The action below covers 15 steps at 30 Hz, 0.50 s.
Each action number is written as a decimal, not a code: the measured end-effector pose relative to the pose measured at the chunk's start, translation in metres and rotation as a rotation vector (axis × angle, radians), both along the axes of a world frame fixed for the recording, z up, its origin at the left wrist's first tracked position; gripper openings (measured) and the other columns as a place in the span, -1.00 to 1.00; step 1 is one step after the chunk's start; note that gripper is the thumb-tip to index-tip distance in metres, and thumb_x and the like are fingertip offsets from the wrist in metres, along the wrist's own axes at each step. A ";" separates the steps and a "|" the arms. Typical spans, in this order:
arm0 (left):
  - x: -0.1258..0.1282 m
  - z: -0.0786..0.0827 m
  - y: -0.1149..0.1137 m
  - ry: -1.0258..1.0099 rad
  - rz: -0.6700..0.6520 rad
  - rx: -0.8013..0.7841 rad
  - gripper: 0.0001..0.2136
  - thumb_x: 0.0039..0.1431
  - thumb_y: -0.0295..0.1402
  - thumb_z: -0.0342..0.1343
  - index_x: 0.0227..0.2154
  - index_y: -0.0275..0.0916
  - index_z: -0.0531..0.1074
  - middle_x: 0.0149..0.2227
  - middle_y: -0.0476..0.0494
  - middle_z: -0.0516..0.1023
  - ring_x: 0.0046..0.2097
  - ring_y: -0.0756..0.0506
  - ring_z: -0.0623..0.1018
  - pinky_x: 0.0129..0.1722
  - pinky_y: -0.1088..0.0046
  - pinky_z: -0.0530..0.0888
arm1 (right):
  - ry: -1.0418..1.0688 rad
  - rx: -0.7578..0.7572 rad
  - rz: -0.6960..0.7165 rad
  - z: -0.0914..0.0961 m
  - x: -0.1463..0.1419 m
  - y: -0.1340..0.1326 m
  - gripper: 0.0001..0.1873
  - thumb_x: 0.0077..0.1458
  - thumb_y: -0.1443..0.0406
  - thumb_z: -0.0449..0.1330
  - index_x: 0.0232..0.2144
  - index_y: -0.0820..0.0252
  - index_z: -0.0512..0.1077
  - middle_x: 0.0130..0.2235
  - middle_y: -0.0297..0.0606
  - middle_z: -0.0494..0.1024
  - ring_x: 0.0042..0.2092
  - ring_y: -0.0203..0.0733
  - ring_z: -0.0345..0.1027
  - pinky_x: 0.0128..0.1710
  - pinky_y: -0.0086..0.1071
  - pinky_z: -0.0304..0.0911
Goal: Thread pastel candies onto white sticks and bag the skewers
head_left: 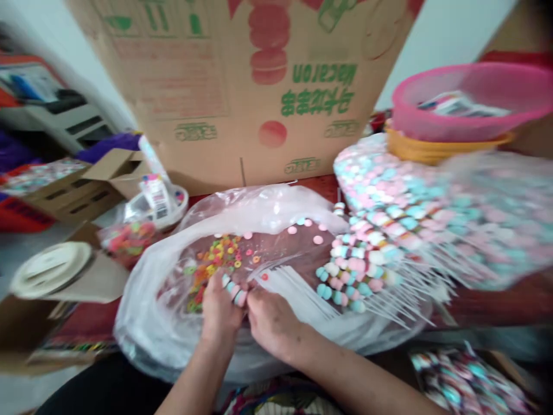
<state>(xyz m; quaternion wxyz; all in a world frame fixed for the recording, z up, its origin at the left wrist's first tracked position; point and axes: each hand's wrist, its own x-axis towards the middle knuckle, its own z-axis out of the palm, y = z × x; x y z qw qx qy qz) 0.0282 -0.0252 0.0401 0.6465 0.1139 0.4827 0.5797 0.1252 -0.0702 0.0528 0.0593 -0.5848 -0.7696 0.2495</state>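
A short row of pastel blue, white and pink candies forms a candy skewer between my two hands. My left hand is closed around it. Fingers pinched, my right hand meets its near end; the stick itself is hidden there. Just right of my hands lies a bundle of white sticks. Small yellow, orange and green candy rings are heaped beyond my left hand, inside a spread clear plastic bag. Several finished-looking candy skewers are piled to the right, their white sticks pointing toward me.
A large cardboard box stands behind the bag. At right, a bulging bag of pastel candies carries an orange basin and a pink basin. A white tub and a bag of colored candies sit at left.
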 end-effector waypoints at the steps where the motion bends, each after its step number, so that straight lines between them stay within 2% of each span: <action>1: -0.001 0.001 0.003 -0.002 0.039 -0.022 -0.83 -0.01 -0.33 0.04 -0.58 -0.20 0.16 -0.70 0.13 0.24 -0.68 0.07 0.30 -0.60 0.54 0.39 | -0.006 -0.001 0.024 0.001 0.003 0.001 -0.71 0.10 0.43 -0.04 -0.21 0.27 0.44 -0.24 -0.09 0.58 -0.22 -0.04 0.49 -0.32 -0.31 0.29; 4: 0.005 0.006 0.009 -0.021 0.052 0.041 -0.88 0.03 -0.34 0.03 -0.52 -0.20 0.21 -0.70 0.15 0.22 -0.68 0.06 0.28 -0.61 0.54 0.40 | -0.043 0.023 0.020 0.001 0.010 -0.001 -0.70 0.05 0.43 -0.01 -0.19 0.30 0.42 -0.24 -0.07 0.56 -0.25 -0.01 0.49 -0.36 -0.28 0.31; 7: 0.020 0.013 0.004 -0.019 -0.015 0.089 -0.82 0.07 -0.30 0.02 -0.56 -0.20 0.19 -0.71 0.14 0.19 -0.71 0.08 0.22 -0.67 0.59 0.31 | -0.032 0.051 -0.028 -0.005 0.009 -0.008 -0.71 0.06 0.39 -0.01 -0.19 0.26 0.42 -0.24 -0.08 0.57 -0.25 -0.03 0.48 -0.36 -0.30 0.30; 10: 0.029 0.016 -0.001 -0.003 -0.063 0.103 -0.79 0.07 -0.24 0.05 -0.55 -0.21 0.21 -0.71 0.14 0.22 -0.70 0.08 0.24 -0.63 0.56 0.36 | -0.024 0.107 -0.023 -0.005 0.018 -0.012 -0.73 0.05 0.38 0.01 -0.22 0.22 0.43 -0.27 -0.16 0.58 -0.29 -0.12 0.46 -0.37 -0.37 0.27; 12: 0.025 0.017 0.000 -0.027 -0.103 0.164 -0.78 0.04 -0.14 0.12 -0.40 -0.18 0.30 -0.58 0.07 0.41 -0.58 0.02 0.42 -0.52 0.48 0.45 | -0.029 0.220 -0.065 0.008 0.046 -0.013 -0.73 0.05 0.40 -0.01 -0.25 0.17 0.44 -0.33 -0.25 0.57 -0.35 -0.21 0.43 -0.39 -0.43 0.24; 13: 0.020 0.016 0.001 -0.031 -0.113 0.199 -0.70 0.00 -0.08 0.15 -0.29 -0.14 0.32 -0.46 0.02 0.50 -0.47 -0.04 0.51 -0.46 0.43 0.48 | -0.028 0.296 -0.111 0.019 0.069 -0.013 -0.72 0.06 0.40 -0.03 -0.27 0.14 0.45 -0.38 -0.29 0.56 -0.38 -0.24 0.40 -0.41 -0.45 0.22; 15: 0.004 0.013 0.004 0.020 -0.107 0.227 -0.52 -0.12 -0.04 0.24 -0.13 -0.07 0.31 -0.26 -0.08 0.56 -0.31 -0.12 0.57 -0.39 0.38 0.50 | -0.112 0.430 -0.370 0.046 0.130 -0.014 -0.60 0.11 0.44 -0.17 -0.33 0.12 0.45 -0.47 -0.30 0.50 -0.45 -0.25 0.32 -0.44 -0.43 0.17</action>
